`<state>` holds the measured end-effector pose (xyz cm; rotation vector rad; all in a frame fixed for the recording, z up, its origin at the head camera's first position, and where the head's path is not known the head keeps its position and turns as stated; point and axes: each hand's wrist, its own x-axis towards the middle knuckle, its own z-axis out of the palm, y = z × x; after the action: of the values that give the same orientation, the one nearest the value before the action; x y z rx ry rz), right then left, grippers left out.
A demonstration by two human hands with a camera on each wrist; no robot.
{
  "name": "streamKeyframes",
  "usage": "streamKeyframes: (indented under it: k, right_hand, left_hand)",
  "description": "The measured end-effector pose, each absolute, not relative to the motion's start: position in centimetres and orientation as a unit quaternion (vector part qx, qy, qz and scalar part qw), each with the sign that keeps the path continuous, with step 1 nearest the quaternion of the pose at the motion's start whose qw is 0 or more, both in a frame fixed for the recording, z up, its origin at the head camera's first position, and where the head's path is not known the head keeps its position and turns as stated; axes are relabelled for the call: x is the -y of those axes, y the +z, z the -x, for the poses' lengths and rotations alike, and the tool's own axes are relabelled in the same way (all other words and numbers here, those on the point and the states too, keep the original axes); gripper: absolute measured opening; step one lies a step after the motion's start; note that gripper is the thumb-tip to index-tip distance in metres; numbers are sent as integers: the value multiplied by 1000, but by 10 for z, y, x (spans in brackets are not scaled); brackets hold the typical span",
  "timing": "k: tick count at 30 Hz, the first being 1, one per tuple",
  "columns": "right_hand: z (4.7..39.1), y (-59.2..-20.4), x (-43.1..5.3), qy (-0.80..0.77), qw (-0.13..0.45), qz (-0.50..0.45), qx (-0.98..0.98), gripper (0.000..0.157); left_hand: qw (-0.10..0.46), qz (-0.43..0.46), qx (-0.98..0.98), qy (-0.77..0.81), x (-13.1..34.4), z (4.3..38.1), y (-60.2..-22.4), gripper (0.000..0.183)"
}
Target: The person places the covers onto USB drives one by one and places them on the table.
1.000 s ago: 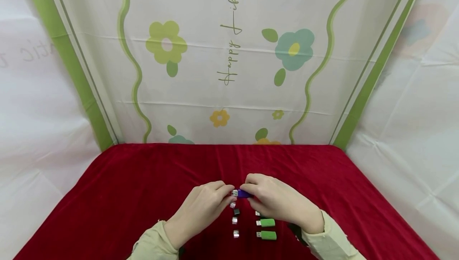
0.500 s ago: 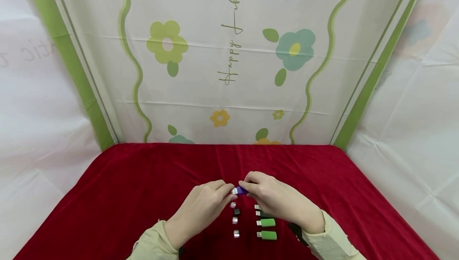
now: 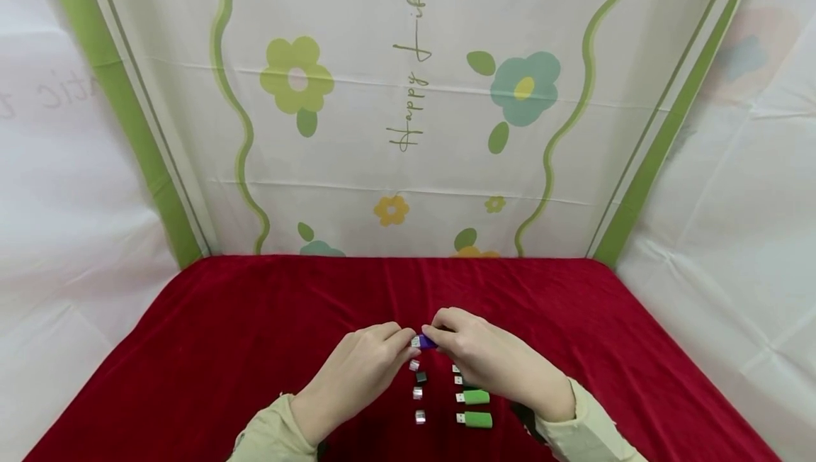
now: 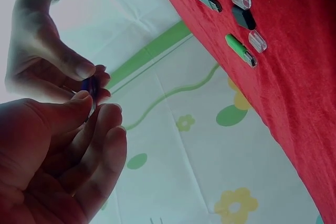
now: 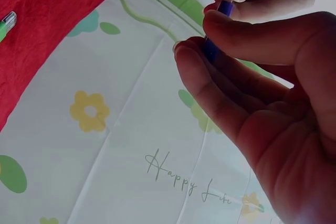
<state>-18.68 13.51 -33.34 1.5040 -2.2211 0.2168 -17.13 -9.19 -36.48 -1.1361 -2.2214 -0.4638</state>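
Both hands meet in the head view around a blue USB flash drive (image 3: 426, 341), lifted off the red cloth. My right hand (image 3: 494, 359) pinches its blue body between thumb and fingers, which the right wrist view also shows on the blue drive (image 5: 211, 51). At the silver plug end, the thumb and fingertips of my left hand (image 3: 363, 373) pinch from the other side. Whether a clear cap sits over that plug is too small to tell. In the left wrist view the drive (image 4: 93, 86) is mostly covered by fingertips.
Clear caps (image 3: 417, 392) and a black cap (image 3: 421, 377) lie in a column on the red cloth (image 3: 255, 348). To their right are two green USB drives (image 3: 477, 419) and darker ones, partly hidden beneath my right hand. A printed white curtain (image 3: 357, 143) rises behind.
The blue drive has shifted slightly left, its body closer to my left fingertips, and less of the plug end shows. Both hands otherwise stay nearly in place; the items on the cloth have not moved.
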Motion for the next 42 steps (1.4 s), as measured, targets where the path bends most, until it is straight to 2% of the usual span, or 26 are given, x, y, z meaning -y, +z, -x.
streamKeyframes:
  k: [7,11,16,24,36,42]
  right_hand:
    - [184,-337,-132,51,228,-535,812,30]
    - [184,-337,-131,77,205,-533,818,24]
    - [184,-340,-131,98,172,-527,826,18]
    - [187,-341,-132,113,142,-519,836,16]
    - [198,-340,-140,113,153,-508,840,19]
    - [219,-349,-145,112,104,-470,870,17]
  left_hand:
    - [296,435,836,-158,93,170,-366,20]
    - [293,437,838,-146,92,171,-367,19]
    - [261,425,856,-135,92,173,-371,16]
    - [231,408,871,-144,92,173,-373,15]
    - [209,379,890,-142,93,174,-371,18]
    - [193,355,906,-124,95,174,-369,19]
